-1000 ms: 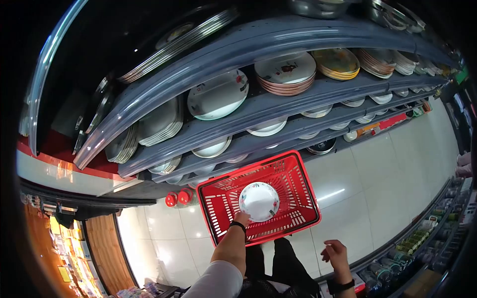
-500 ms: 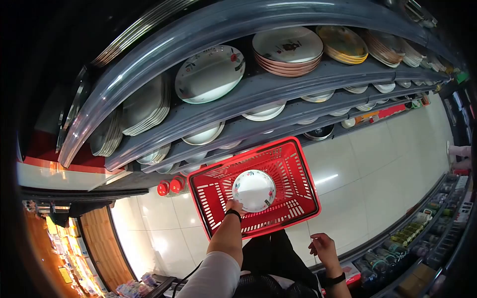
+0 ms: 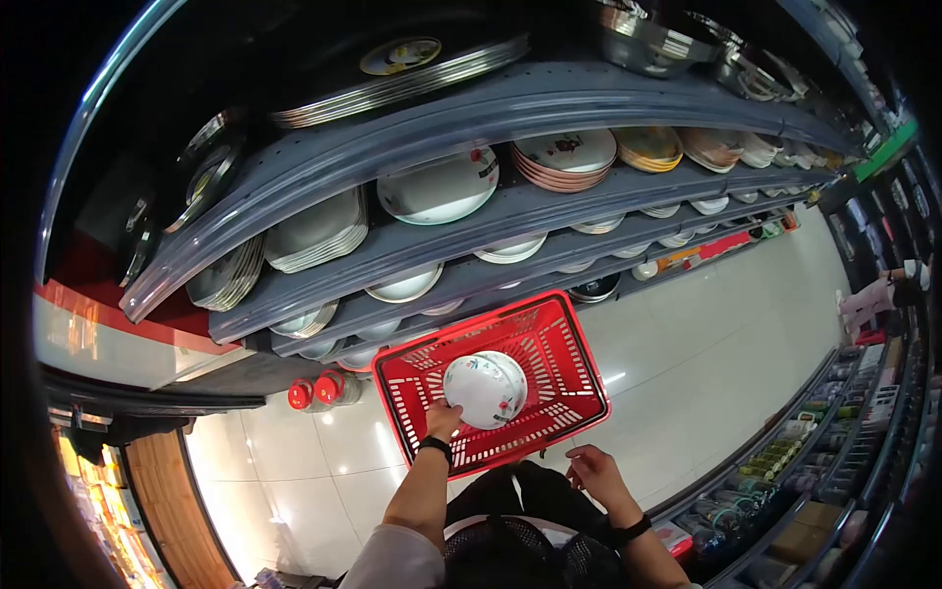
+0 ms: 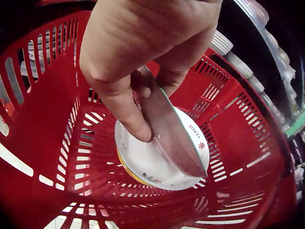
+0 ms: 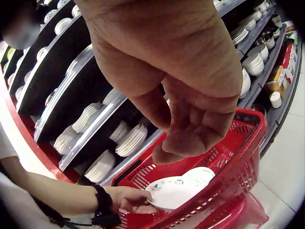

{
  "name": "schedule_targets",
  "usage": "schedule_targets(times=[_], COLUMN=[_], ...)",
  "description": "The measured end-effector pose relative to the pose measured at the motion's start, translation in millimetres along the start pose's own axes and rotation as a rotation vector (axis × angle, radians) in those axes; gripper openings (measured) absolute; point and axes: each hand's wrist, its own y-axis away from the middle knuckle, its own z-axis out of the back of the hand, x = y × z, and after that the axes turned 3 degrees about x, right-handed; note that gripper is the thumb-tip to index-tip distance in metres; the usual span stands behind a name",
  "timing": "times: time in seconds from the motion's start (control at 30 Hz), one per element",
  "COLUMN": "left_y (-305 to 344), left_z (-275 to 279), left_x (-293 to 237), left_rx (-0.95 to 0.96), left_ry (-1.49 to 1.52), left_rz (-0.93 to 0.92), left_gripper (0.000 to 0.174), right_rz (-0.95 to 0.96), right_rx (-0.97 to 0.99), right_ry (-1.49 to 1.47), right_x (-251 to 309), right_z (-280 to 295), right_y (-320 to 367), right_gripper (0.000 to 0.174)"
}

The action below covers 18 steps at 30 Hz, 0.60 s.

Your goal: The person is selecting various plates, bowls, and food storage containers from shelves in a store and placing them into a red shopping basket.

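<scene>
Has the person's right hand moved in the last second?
Yes: the right hand has come closer to the near rim of the red plastic basket.

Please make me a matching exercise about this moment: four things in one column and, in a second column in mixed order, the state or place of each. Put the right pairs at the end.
Column one
1. left hand
2. right hand
3. basket
4. second plate

Column two
A. red, with slotted walls
B. lies flat on the bottom of the basket
C. pinches a tilted plate by its rim
D. holds nothing, fingers loosely curled

Right pairs: 1-C, 2-D, 3-A, 4-B
</scene>
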Motion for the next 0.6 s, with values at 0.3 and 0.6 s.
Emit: schedule_targets(times=[0.3, 0.6], left_y=[101, 225], left_z=[46, 38], left_x=[-58, -141], left_rx=[0.144, -0.08], left_ry=[0.282, 0.558], left_rz=[0.0, -0.147], left_gripper=[0.031, 0.021], right_rz=[0.066, 0.026], right_rx=[0.085, 0.588], right_ry=[0.163, 0.156], right_x=[42, 107], right_z=[14, -3], right_y=[-44, -124], right_gripper=[0.033, 0.041])
